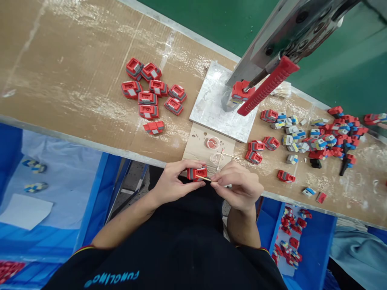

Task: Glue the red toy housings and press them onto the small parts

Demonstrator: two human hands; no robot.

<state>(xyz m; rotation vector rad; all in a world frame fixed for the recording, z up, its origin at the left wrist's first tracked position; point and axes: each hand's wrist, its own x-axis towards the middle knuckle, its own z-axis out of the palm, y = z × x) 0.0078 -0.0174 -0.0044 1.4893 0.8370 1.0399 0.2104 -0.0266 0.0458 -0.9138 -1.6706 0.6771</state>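
My left hand (177, 179) grips a small red plastic toy part (193, 173) between thumb and fingers, near the table's front edge. In my right hand (237, 183) a thin wooden stick (204, 177) is pinched, and its tip reaches the hollow of the red part. Just beyond my hands lies a piece of cardboard (193, 141). On it are a small round dish with red contents (213, 143), a clear ring-shaped lid or dish (216, 159) and a red-tipped stick (229, 154).
A press with a red lever (269, 86) stands on a metal plate (211, 96), a red part beneath it. Red-grey parts (148, 98) sit at left; mixed parts (326, 141) lie at right. Blue bins (90, 201) flank me. Another person's hand (382, 125) shows at the right edge.
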